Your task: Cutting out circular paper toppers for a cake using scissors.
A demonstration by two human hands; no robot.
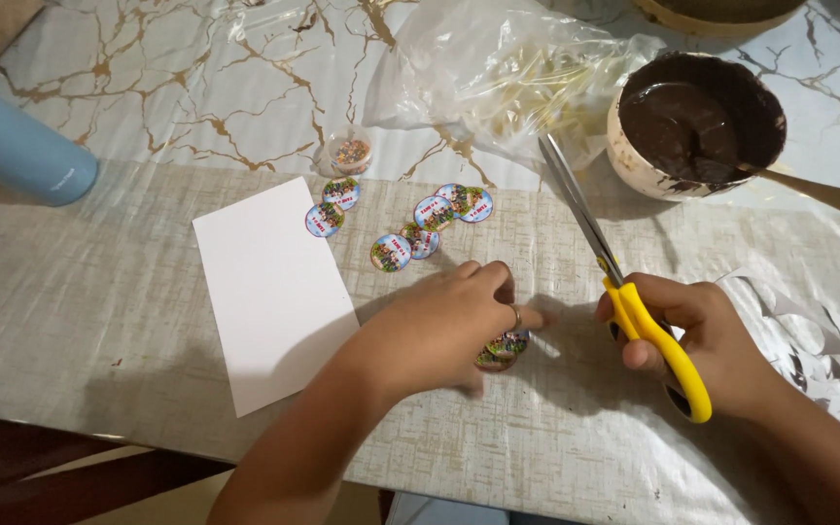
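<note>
The left hand pressed round printed stickers flat on the worktop. The right hand gripped yellow-handled scissors, blades closed; a slip risked nicking the nearby fingers or the chocolate bowl.

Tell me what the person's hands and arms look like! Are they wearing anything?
Both arms are bare, with no sleeves showing as far as the picture reaches. The left hand wears a thin ring on one finger. The right hand shows no ring, glove or watch that I can see. No bracelets show on either wrist.
</note>
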